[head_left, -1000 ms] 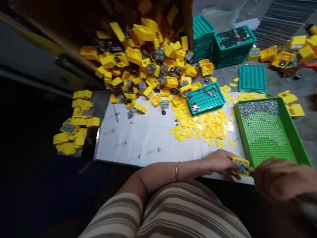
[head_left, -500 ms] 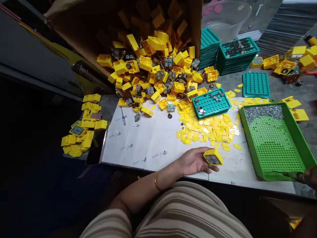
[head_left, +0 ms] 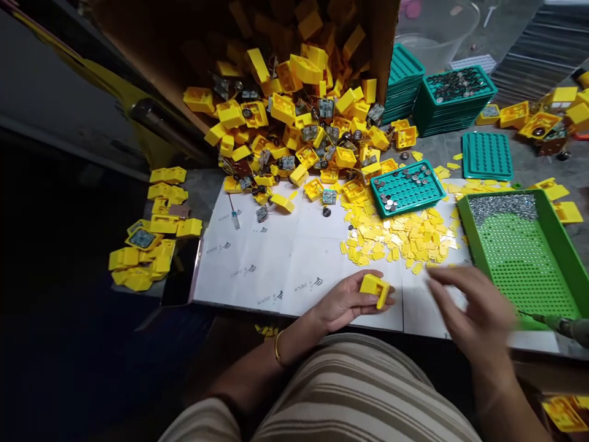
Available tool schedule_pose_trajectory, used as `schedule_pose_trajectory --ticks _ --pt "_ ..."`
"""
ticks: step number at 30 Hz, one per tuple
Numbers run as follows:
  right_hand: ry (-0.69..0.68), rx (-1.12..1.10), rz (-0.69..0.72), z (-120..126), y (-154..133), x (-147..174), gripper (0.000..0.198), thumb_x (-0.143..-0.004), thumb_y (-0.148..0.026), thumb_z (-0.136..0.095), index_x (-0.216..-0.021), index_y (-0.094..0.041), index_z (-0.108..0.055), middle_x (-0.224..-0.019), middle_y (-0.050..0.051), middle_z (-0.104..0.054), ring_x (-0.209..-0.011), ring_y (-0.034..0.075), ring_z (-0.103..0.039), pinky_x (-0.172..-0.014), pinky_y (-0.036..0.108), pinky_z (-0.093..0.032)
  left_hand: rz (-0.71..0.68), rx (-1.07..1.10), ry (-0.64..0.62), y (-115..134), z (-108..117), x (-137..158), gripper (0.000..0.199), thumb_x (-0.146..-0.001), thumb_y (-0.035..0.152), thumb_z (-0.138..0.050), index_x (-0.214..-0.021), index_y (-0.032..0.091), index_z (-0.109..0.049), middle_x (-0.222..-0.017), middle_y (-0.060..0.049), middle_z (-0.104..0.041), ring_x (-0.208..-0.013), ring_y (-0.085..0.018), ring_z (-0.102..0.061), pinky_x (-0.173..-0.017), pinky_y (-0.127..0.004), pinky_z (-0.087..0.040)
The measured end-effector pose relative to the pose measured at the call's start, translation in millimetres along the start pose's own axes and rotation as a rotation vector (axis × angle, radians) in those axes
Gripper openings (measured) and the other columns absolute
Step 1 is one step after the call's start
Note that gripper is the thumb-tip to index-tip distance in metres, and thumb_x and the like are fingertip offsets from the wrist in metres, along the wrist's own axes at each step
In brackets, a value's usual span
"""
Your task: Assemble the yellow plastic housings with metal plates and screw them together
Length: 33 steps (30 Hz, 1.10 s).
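Observation:
My left hand is closed round a small yellow plastic housing, held just above the front edge of the white-covered table. The housing's open side is turned to the right. My right hand hovers to the right of it, apart from the housing. Motion smears its fingers, so I cannot tell whether anything is between them. A power screwdriver rests at the near right corner of the green perforated basket, its bit pointing left, with no hand on it.
A large box spills yellow housings with wired parts onto the table. Loose yellow flat pieces lie beside a teal tray of small round metal parts. Stacked teal trays stand behind. More yellow housings are piled left, near a thin screwdriver.
My right hand has let go of the power screwdriver and come left towards my left hand. The housing in my left hand has been turned; its grey insides no longer show.

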State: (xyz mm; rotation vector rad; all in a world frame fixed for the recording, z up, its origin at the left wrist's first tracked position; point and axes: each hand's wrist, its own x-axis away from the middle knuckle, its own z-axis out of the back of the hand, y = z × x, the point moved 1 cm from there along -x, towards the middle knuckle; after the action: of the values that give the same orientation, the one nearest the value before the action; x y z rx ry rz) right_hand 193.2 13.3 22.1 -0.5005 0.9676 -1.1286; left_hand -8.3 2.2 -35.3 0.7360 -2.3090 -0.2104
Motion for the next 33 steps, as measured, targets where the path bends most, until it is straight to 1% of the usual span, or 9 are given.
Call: schedule_pose_trajectory --ticks 2,4,6,8,12,18,24,28,33 --pt "-0.136 0.138 0.014 -32 6 -23 0.017 -0.093 -0.024 -0.055 -0.103 -0.02 -0.068 -0.089 0.006 -0.066 -0.08 0.018 -0.063 -0.071 0.032 -0.052 -0.055 -0.035 0.04 4 4 8 0.048 -0.067 0.015 -0.08 -0.108 0.019 -0.057 -0.104 -0.009 -0.07 -0.093 -0.022 -0.071 -0.091 -0.036 -0.048" --pt "-0.326 0.288 0.015 -61 13 -48 0.023 -0.095 -0.025 -0.049 -0.106 -0.02 -0.069 -0.093 0.009 -0.067 -0.084 0.021 -0.063 -0.068 0.032 -0.049 -0.105 -0.065 0.095 9 10 16 0.047 -0.069 0.016 -0.08 -0.109 0.02 -0.056 -0.105 -0.008 -0.07 -0.093 -0.021 -0.071 -0.091 -0.035 -0.049" --pt "-0.482 0.411 0.012 -82 15 -68 0.028 -0.096 -0.025 -0.046 -0.112 -0.021 -0.068 -0.101 0.01 -0.066 -0.09 0.022 -0.062 -0.063 0.03 -0.044 -0.136 -0.076 0.135 13 16 23 0.045 -0.07 0.017 -0.079 -0.109 0.02 -0.056 -0.107 -0.008 -0.07 -0.094 -0.02 -0.07 -0.09 -0.033 -0.05" --pt "-0.602 0.508 0.01 -94 14 -80 0.029 -0.095 -0.023 -0.044 -0.112 -0.023 -0.068 -0.104 0.01 -0.065 -0.092 0.023 -0.06 -0.057 0.028 -0.038 -0.145 -0.069 0.142 16 21 27 0.046 -0.07 0.019 -0.079 -0.11 0.021 -0.056 -0.106 -0.007 -0.069 -0.094 -0.02 -0.07 -0.086 -0.032 -0.051" --pt "-0.775 0.606 0.014 -103 9 -85 0.027 -0.095 -0.021 -0.044 -0.093 -0.022 -0.071 -0.096 0.009 -0.065 -0.089 0.023 -0.058 -0.054 0.028 -0.03 -0.103 -0.06 0.093 20 26 27 0.046 -0.07 0.021 -0.079 -0.11 0.021 -0.056 -0.104 -0.008 -0.069 -0.093 -0.021 -0.07 -0.079 -0.031 -0.053" --pt "-0.839 0.613 -0.043 -104 11 -93 0.024 -0.091 -0.015 -0.048 -0.094 -0.017 -0.071 -0.094 0.01 -0.067 -0.084 0.021 -0.06 -0.06 0.028 -0.034 -0.08 -0.058 0.077 24 26 23 0.048 -0.069 0.021 -0.079 -0.11 0.021 -0.056 -0.1 -0.006 -0.068 -0.091 -0.021 -0.069 -0.076 -0.031 -0.054" --pt "-0.715 0.422 -0.149 -92 12 -115 0.015 -0.087 -0.017 -0.057 -0.092 -0.017 -0.072 -0.091 0.006 -0.07 -0.074 0.016 -0.061 -0.066 0.025 -0.04 -0.123 -0.095 0.186 33 23 26 0.044 -0.07 0.023 -0.078 -0.109 0.02 -0.057 -0.107 -0.006 -0.065 -0.097 -0.02 -0.067 -0.077 -0.027 -0.052" --pt "-0.803 0.427 -0.152 -101 14 -122 0.016 -0.084 -0.014 -0.059 -0.092 -0.017 -0.072 -0.088 0.005 -0.072 -0.076 0.016 -0.062 -0.066 0.025 -0.038 -0.131 -0.105 0.212 39 23 25 0.046 -0.069 0.025 -0.079 -0.109 0.02 -0.056 -0.107 -0.007 -0.066 -0.098 -0.021 -0.067 -0.077 -0.028 -0.052" --pt "-0.891 0.563 -0.126 -115 17 -125 0.022 -0.086 -0.017 -0.054 -0.099 -0.019 -0.072 -0.093 0.007 -0.073 -0.083 0.019 -0.064 -0.066 0.027 -0.035 -0.153 -0.12 0.222 42 26 24 0.047 -0.068 0.026 -0.079 -0.108 0.02 -0.056 -0.106 -0.008 -0.066 -0.098 -0.023 -0.067 -0.078 -0.031 -0.053"
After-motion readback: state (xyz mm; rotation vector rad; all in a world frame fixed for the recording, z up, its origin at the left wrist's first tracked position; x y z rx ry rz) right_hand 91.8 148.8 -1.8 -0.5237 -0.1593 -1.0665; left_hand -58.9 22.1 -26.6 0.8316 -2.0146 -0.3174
